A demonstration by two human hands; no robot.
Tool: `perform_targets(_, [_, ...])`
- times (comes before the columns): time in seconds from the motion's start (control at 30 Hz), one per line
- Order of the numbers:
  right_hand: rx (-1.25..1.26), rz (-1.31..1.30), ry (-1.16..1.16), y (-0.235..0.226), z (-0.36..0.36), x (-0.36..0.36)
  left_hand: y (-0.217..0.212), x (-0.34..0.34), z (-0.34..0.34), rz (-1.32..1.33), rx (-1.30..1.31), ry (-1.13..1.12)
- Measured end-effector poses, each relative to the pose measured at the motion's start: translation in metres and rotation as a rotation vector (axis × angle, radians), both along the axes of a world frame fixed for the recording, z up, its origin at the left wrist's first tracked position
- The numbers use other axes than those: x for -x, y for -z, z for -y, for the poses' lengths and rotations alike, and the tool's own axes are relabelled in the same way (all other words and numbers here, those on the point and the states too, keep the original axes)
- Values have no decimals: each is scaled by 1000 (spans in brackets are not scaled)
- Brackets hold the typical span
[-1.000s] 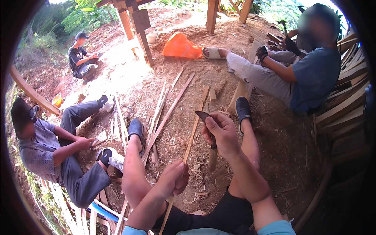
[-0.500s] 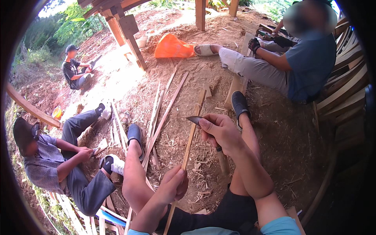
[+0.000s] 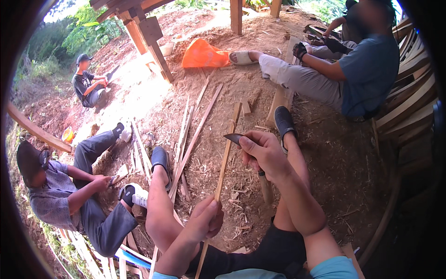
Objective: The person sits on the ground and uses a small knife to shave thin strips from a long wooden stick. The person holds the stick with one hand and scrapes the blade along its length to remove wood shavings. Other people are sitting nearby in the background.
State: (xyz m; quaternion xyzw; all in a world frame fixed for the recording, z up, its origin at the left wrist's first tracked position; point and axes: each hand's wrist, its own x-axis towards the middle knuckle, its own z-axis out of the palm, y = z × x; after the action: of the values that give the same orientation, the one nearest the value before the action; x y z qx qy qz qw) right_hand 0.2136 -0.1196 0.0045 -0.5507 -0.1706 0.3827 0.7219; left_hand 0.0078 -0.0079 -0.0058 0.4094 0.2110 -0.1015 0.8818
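My left hand is closed around a long, thin wooden strip. The strip slants from my lap up and away between my legs. My right hand grips a knife close behind its dark, pointed blade. Its wooden handle hangs down below that hand. The blade points left, with its tip beside the upper part of the strip; whether they touch, I cannot tell. Part of the knife is hidden by my fingers.
Long wooden slats lie on the dirt among shavings, left of the strip. A person works at the left, another sits at the right, and one farther back. An orange bag lies ahead, near wooden posts.
The knife and my right hand have shifted very slightly right and down. My left hand keeps its hold on the strip. The whole view has moved a little.
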Motion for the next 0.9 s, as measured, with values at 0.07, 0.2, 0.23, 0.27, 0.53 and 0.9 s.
perform_targets(0.07, [-40, -12, 9, 1, -1, -3, 1, 0, 2, 26, -32, 21])
perform_targets(0.2, [-21, 5, 22, -1, -2, -7, 5, 0, 3, 47, -83, 26])
perform_targets(0.23, [-18, 0, 27, -1, -2, -6, 6, 0, 5, 52, -120, 9])
perform_targets(0.27, [-15, -4, 33, -2, -3, -6, 7, 0, 6, 58, -155, -7])
perform_targets(0.53, [-309, -52, 487, -2, 23, -48, -1, 3, 20, 94, -320, 11])
perform_targets(0.9, [-278, -41, 306, 1, 1, -9, 2, -10, 18, 45, -441, -46])
